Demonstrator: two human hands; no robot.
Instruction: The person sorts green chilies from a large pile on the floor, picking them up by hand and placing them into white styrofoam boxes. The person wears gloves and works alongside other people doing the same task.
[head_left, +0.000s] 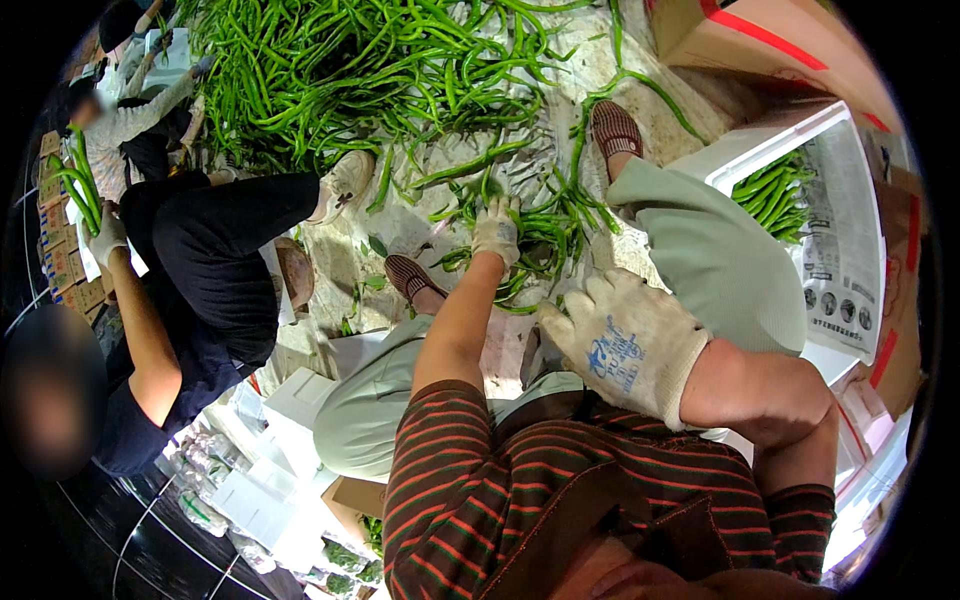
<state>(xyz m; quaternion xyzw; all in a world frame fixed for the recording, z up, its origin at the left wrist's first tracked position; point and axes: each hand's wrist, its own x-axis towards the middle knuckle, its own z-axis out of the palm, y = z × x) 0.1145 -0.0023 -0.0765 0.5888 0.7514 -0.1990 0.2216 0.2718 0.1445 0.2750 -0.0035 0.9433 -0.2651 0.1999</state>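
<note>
White knit work gloves with blue print cover both hands. My left hand (496, 229) reaches down to the cloth, its fingers over loose long green chili peppers (544, 232) between my feet; whether it grips any cannot be told. Near my lap and right thigh is my right hand (626, 345), back of the glove up, fingers somewhat spread, with no pepper seen in it. Ahead lies a large heap of green chili peppers (360, 75) on a stained pale ground cloth (457, 142).
To the right stands a white foam box (844, 187) lined with printed paper, holding peppers (772, 195), beside cardboard boxes (765, 37). A co-worker's gloved hand (107, 234) on the left holds several peppers. Other people sit at upper left. White boxes (300, 397) stand at lower left.
</note>
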